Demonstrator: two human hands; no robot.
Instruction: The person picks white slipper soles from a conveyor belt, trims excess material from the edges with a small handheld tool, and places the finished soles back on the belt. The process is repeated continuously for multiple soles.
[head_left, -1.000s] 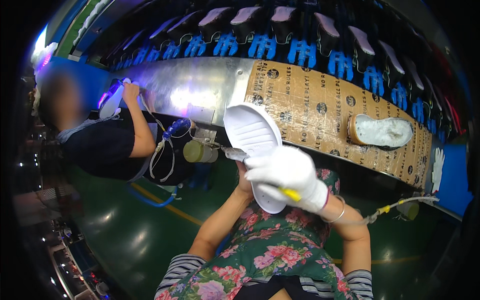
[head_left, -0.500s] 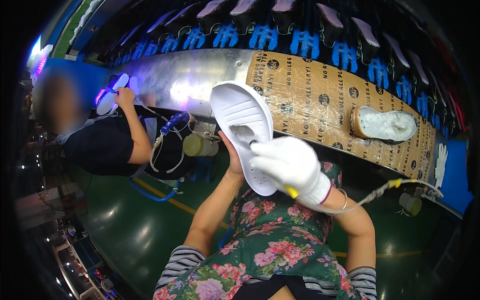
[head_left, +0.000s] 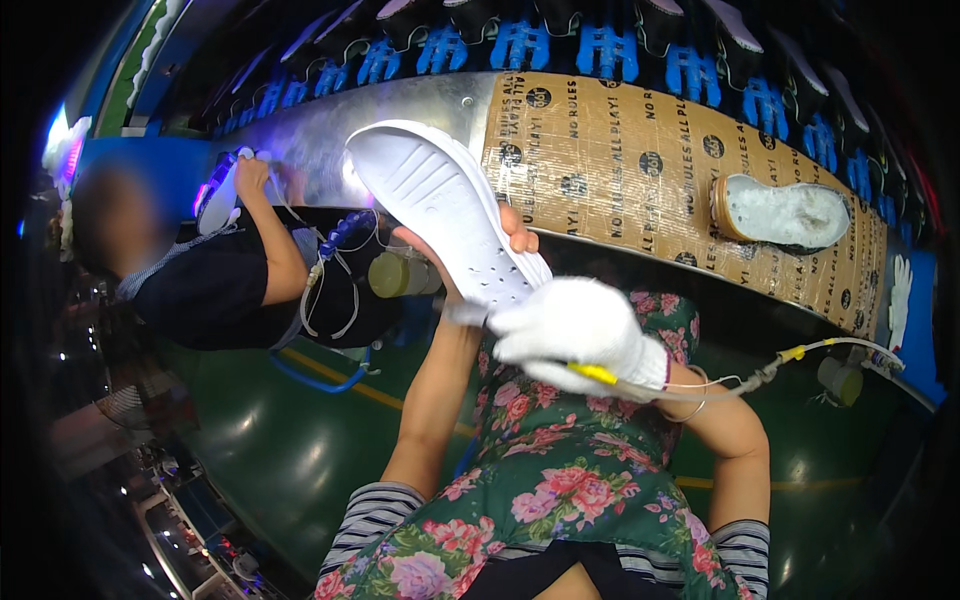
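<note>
1. At left we see a co-worker [head_left: 205,275] in dark clothing, one hand at a pale shoe part [head_left: 217,205].
2. Farther right we find a yellowish pot [head_left: 388,275].
3. In the middle we see the bare left hand [head_left: 437,262] holding a white sole [head_left: 425,195] by both edges, its broad end far left, its holed end near right.
4. Just right, the gloved right hand [head_left: 575,325] has its fingers closed around a blurred grey tool [head_left: 465,312], perhaps a brush, by the sole's near end; we see a hose [head_left: 735,384] running right from the glove.
5. Beyond, on the cardboard-covered surface [head_left: 615,190], we see an upturned shoe [head_left: 790,213] toward the right.
6. Farthest right we note a white glove [head_left: 900,300].
</note>
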